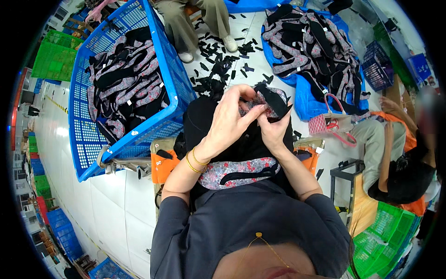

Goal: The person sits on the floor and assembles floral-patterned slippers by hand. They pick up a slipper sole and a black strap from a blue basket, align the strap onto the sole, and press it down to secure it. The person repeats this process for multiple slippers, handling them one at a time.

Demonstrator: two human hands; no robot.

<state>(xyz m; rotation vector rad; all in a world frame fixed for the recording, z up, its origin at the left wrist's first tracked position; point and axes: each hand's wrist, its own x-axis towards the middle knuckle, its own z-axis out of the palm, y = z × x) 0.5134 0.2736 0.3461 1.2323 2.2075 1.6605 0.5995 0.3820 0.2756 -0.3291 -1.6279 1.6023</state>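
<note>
Both of my hands are raised over my lap, closed on one grey-and-red floral fabric piece with a black side (275,102). My left hand (231,116) grips its left edge, with thumb and fingers bent round the cloth. From below and to the right, my right hand (273,132) pinches the black part, and some fingers are hidden behind it. Across my lap, close to my waist, lies a padded floral piece (239,173) with a black strip along it. Neither hand touches that one.
A blue crate (174,100) full of similar pieces stands at my left. More lie in a pile (316,51) on blue sheeting at the far right. Black scraps (218,69) litter the floor ahead. One person sits opposite, another person (395,153) to my right.
</note>
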